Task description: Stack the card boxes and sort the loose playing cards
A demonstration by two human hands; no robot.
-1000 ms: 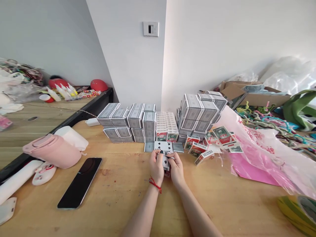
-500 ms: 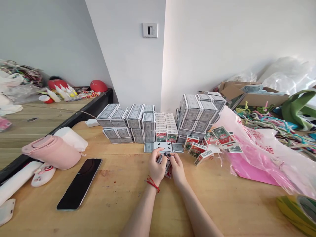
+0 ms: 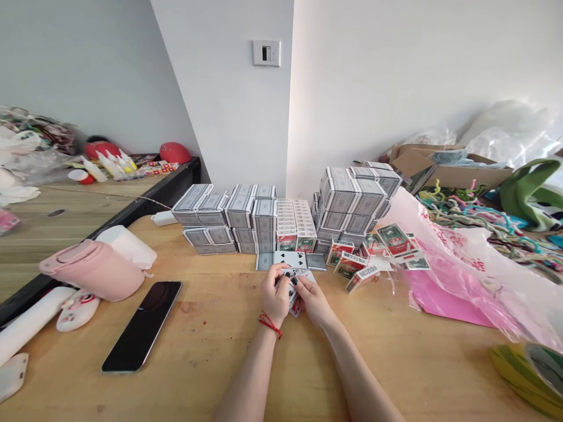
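Observation:
My left hand point(image 3: 274, 296), with a red string at the wrist, and my right hand point(image 3: 311, 299) meet over the wooden table point(image 3: 220, 363). Both are closed on a small bunch of playing cards point(image 3: 294, 291) held between them, fingertips pinching the top card. Just beyond the hands, a few cards point(image 3: 291, 259) lie flat on the table, one face up with black pips. Behind those stand stacks of patterned card decks point(image 3: 246, 220) against the wall, and a taller pile of decks point(image 3: 354, 202) to the right.
A black phone point(image 3: 143, 325) lies at the left, near a pink pouch point(image 3: 94, 269) and a white roll point(image 3: 30, 322). Loose red-and-green card boxes point(image 3: 378, 255) and a pink plastic bag point(image 3: 457, 264) lie at the right. A cardboard box point(image 3: 444, 167) and coloured cords sit behind.
Both hands have shifted slightly away from me with the cards, and the fingers have regripped the top card. Nothing else has moved.

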